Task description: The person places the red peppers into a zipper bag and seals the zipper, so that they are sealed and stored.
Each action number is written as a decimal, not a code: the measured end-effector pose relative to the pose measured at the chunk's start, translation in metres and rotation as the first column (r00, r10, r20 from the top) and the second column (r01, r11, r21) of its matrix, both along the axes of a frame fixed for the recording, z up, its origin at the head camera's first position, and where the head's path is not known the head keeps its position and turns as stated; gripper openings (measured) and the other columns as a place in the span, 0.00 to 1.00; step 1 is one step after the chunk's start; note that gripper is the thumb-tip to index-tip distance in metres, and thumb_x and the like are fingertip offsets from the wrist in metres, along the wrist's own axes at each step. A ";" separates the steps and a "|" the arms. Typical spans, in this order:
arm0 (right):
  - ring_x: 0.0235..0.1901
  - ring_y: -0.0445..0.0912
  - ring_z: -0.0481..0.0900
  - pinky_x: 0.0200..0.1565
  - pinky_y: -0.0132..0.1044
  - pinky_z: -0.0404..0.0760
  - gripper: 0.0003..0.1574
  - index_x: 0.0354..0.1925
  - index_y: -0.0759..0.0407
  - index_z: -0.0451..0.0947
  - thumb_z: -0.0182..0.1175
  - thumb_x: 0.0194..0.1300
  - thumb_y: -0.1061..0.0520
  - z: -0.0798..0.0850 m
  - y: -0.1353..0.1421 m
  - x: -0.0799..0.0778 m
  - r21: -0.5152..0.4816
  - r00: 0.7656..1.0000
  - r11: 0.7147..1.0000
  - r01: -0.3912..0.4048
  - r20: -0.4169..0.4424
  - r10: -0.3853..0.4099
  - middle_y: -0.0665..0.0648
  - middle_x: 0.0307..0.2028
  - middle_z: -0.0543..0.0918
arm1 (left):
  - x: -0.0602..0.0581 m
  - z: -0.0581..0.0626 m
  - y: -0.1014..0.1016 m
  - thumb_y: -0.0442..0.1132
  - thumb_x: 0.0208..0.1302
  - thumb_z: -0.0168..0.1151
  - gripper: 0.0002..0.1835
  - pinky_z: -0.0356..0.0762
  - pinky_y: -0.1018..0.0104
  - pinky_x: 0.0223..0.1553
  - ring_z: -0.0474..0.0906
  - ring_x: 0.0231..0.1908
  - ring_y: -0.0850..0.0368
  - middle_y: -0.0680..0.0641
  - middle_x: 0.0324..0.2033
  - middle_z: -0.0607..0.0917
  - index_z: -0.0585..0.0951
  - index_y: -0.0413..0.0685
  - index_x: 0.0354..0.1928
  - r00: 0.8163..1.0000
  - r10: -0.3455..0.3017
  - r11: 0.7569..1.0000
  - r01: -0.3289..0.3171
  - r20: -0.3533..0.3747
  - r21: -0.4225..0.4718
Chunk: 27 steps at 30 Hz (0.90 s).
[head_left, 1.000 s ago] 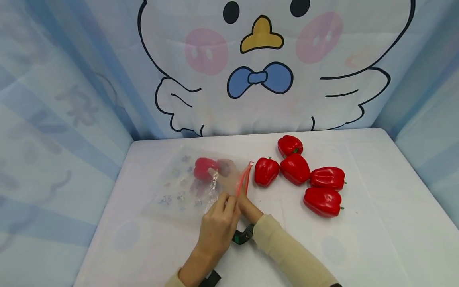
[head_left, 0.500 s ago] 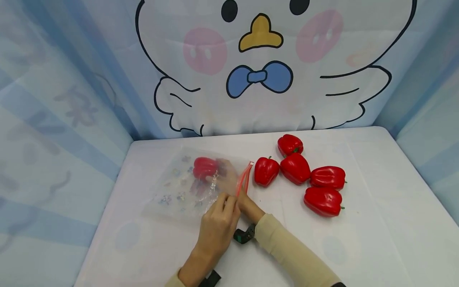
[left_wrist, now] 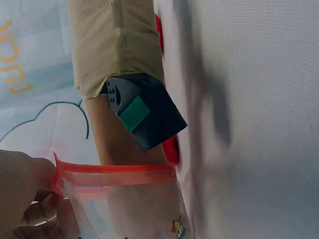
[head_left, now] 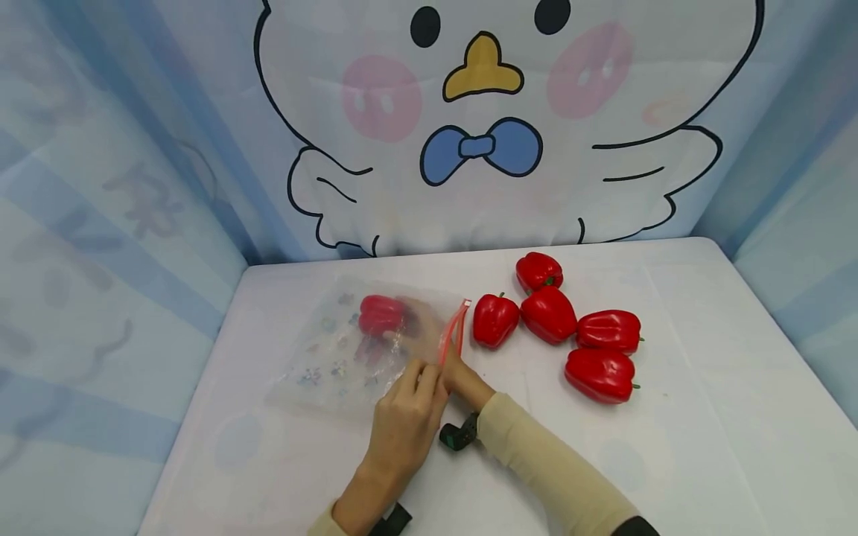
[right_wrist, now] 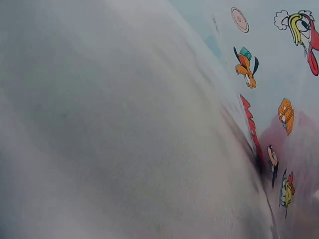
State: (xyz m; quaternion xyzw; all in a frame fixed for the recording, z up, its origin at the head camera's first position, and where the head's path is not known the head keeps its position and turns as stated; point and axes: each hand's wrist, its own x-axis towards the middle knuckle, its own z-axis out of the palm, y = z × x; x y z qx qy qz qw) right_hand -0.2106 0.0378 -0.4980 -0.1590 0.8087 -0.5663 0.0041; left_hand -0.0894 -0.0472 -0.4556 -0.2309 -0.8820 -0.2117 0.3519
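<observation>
L hand (head_left: 407,409) is pinching the bag (head_left: 315,365) by its red zip (head_left: 454,327); R hand (head_left: 424,331) is sitting inside, next to 1 pepper (head_left: 380,315). Can't tell R grip's state thru the cloudy plastic. Working well is prob. meaning L grip keeping the mouth wide while R wrist is staying off the zip edge. 5 other peppers (head_left: 549,315) are crowding the R side, nearest 1 (head_left: 494,321) just beside the zip. Surface (head_left: 234,461) is spreading L and in front, prob. giving better elbow room.
</observation>
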 end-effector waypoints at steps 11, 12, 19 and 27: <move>0.65 0.50 0.79 0.67 0.45 0.80 0.41 0.74 0.55 0.68 0.71 0.68 0.53 0.001 -0.023 -0.005 0.039 0.998 0.997 0.061 0.000 -0.061 0.57 0.67 0.80 | 0.001 0.000 -0.002 0.29 0.59 0.71 0.07 0.80 0.68 0.23 0.79 0.22 0.59 0.47 0.33 0.79 0.80 0.41 0.35 1.000 0.007 1.000 -0.008 -0.013 -0.010; 0.65 0.51 0.79 0.67 0.46 0.80 0.40 0.74 0.55 0.68 0.71 0.68 0.53 0.004 -0.025 -0.005 0.033 0.998 0.997 0.065 0.022 -0.066 0.57 0.67 0.80 | 0.001 0.000 -0.002 0.29 0.59 0.70 0.07 0.80 0.68 0.23 0.79 0.23 0.58 0.47 0.33 0.79 0.80 0.41 0.35 1.000 0.010 1.000 -0.010 -0.012 -0.010; 0.67 0.48 0.76 0.70 0.47 0.76 0.39 0.74 0.48 0.68 0.69 0.69 0.50 0.012 -0.040 -0.008 -0.021 0.991 0.998 0.063 0.120 -0.060 0.52 0.67 0.79 | 0.000 -0.001 -0.006 0.29 0.60 0.69 0.06 0.81 0.65 0.24 0.80 0.25 0.56 0.47 0.34 0.80 0.80 0.41 0.36 1.000 0.019 1.000 -0.019 -0.014 0.010; 0.65 0.48 0.77 0.69 0.46 0.76 0.39 0.73 0.51 0.70 0.71 0.68 0.48 0.006 -0.048 -0.017 -0.024 0.994 0.999 0.027 0.108 -0.024 0.52 0.66 0.80 | -0.003 -0.001 -0.008 0.28 0.60 0.68 0.05 0.83 0.62 0.26 0.81 0.25 0.53 0.46 0.34 0.81 0.81 0.41 0.36 0.999 0.033 0.999 -0.033 -0.018 0.026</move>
